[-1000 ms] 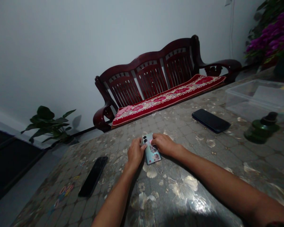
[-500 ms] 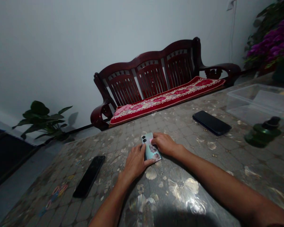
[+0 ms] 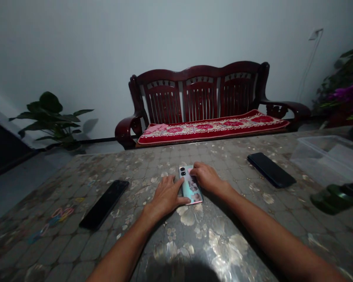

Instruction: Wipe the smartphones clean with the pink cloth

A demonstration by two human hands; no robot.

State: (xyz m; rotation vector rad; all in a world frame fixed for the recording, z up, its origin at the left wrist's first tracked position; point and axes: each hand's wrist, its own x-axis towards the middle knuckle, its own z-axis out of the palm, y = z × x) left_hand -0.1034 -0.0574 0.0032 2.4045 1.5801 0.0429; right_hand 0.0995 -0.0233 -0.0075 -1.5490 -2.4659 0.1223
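Note:
A phone [image 3: 190, 192] with a pale mint back and printed pictures on it lies camera side up on the table. My left hand [image 3: 166, 194] rests along its left side, index finger at the upper edge and thumb on the lower corner, steadying it. The fingers of my right hand [image 3: 206, 176] are pinched together over the upper right of the back, at a small pink patch [image 3: 190, 171]. Whatever sits between those fingertips is hidden.
A black phone [image 3: 104, 205] lies left, beside several coloured bands [image 3: 61, 214]. To the right are another dark phone [image 3: 270, 170], a clear plastic box [image 3: 314, 156] and a green bottle [image 3: 331, 199]. A wooden bench [image 3: 200, 94] stands behind the patterned table [image 3: 153, 160].
The camera view has levelled out, so the bench and table sit less tilted. Both hands stay at the phone, with the right fingers still at its upper part.

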